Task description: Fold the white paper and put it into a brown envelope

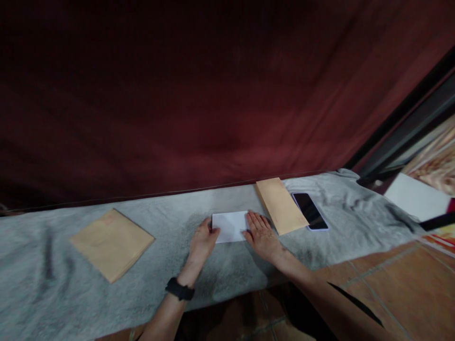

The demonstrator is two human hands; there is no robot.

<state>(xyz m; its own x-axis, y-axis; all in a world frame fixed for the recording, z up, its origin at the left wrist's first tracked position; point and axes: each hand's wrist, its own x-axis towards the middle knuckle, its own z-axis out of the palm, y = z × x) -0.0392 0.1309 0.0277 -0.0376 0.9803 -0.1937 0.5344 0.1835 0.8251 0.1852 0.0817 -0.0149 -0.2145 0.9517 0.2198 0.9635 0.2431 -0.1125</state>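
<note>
A white sheet of paper (230, 227), apparently folded, lies on the grey cloth in front of me. My left hand (203, 239) holds its left edge, thumb on top and the other fingers curled by the side. Across the right end my right hand (262, 237) rests flat, fingers stretched out and pressing on the paper. Just right of that hand is a brown envelope (281, 206). Part of a dark-screened phone (313, 213) in a pale purple case is covered by the envelope's corner. Far to the left sits a stack of brown envelopes (112, 244).
The grey cloth (170, 222) covers a long, narrow surface, with wrinkles at its right end. A dark red curtain-like backdrop (213, 118) rises behind it. Tiled floor (398, 279) shows in front and to the right. A white panel (415, 196) stands at the far right.
</note>
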